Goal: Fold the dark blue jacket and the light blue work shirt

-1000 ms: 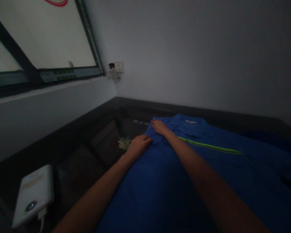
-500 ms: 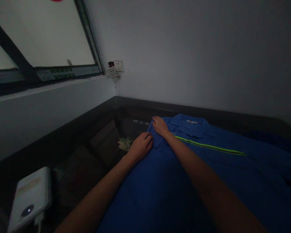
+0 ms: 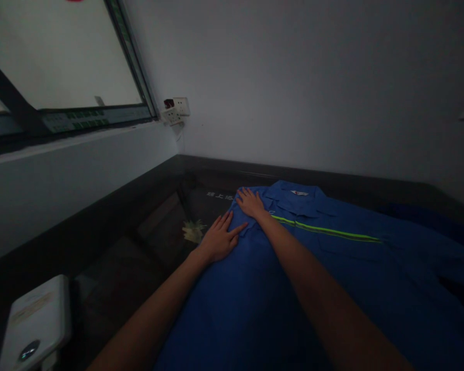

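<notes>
A blue work shirt point(image 3: 332, 268) with a yellow-green reflective stripe lies spread on a dark glass-topped table point(image 3: 154, 242), collar toward the far wall. My left hand point(image 3: 219, 238) rests flat on the shirt's left edge with fingers spread, open. My right hand point(image 3: 250, 202) lies flat near the shirt's left shoulder beside the collar, fingers stretched out and open. Both forearms reach across the shirt's body. Neither hand grips the cloth.
A white power bank point(image 3: 34, 324) sits at the near left of the table. Wall sockets point(image 3: 176, 111) hang in the corner under a window point(image 3: 62, 56). A pale printed picture point(image 3: 193, 230) shows under the glass. Walls close the table at left and back.
My left hand has uncurled from a loose fist into a flat, spread hand on the shirt's edge. My right hand stays near the shoulder. The view has shifted slightly right.
</notes>
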The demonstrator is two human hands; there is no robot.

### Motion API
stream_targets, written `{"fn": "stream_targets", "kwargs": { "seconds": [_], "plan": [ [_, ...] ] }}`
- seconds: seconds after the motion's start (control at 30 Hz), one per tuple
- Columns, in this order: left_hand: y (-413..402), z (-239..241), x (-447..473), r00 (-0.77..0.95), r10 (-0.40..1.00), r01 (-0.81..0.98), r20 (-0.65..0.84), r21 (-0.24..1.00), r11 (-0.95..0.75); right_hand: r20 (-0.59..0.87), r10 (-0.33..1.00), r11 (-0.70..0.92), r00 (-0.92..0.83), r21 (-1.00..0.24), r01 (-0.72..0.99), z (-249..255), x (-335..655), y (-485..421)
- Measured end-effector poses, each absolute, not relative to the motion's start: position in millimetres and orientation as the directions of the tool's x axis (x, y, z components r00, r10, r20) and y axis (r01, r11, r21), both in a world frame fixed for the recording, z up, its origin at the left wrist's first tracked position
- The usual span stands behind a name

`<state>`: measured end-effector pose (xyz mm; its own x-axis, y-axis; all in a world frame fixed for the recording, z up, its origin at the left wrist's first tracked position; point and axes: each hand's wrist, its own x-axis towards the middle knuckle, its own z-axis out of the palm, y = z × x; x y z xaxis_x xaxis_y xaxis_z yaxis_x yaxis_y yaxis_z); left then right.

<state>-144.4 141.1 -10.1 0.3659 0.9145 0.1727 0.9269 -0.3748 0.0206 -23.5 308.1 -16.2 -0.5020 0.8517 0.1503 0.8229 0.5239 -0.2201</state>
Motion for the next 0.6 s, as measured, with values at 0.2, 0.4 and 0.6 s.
{"fn": "stream_targets", "kwargs": {
  "seconds": [0.2,0.4,0.6],
  "plan": [
    [137,-8,-144,0.368,0.889,0.912,0.273,0.081,-0.402,0.259,0.834,0.545,-0.487,-0.246,0.802,11,-3,296],
    [138,0,-142,0.423,0.838,0.873,0.345,0.093,-0.479,0.219,0.860,0.507,-0.460,-0.271,0.818,26,32,269],
    [142,-6,-143,0.540,0.821,0.830,0.184,0.042,-0.556,0.076,0.902,0.429,-0.425,-0.262,0.865,8,45,245]
  ]
}}
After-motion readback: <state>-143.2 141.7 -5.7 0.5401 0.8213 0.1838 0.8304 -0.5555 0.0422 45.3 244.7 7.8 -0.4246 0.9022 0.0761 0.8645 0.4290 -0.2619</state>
